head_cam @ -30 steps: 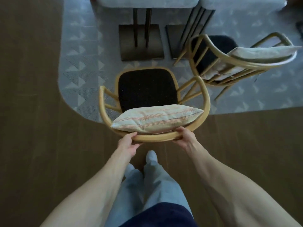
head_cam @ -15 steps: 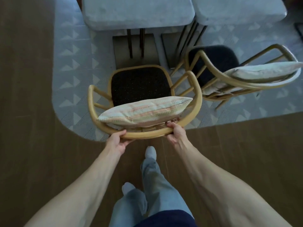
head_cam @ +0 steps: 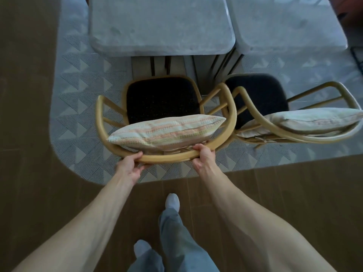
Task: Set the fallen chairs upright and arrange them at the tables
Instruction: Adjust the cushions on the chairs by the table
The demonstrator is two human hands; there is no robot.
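Observation:
An upright wooden chair (head_cam: pixel 231 118) with a black seat and a striped cushion (head_cam: pixel 165 132) against its curved back stands on the rug, facing the left grey table (head_cam: pixel 161 26). My left hand (head_cam: pixel 130 165) and my right hand (head_cam: pixel 203 156) both grip the chair's back rail. A second upright chair (head_cam: pixel 255 118) of the same kind, with its own cushion (head_cam: pixel 314 119), stands just to the right, angled, in front of the right grey table (head_cam: pixel 284 22). The two chairs' arms nearly touch.
A pale patterned rug (head_cam: pixel 82 99) lies under tables and chairs, its rounded edge near my hands. Dark wood floor (head_cam: pixel 27 154) surrounds it. Metal table bases (head_cam: pixel 157 63) stand right ahead of the held chair's seat. My socked feet (head_cam: pixel 172 201) are behind the chair.
The held chair has slid forward onto the rug, closer to the left table and beside the second chair. I have stepped forward with it; both hands keep their grip.

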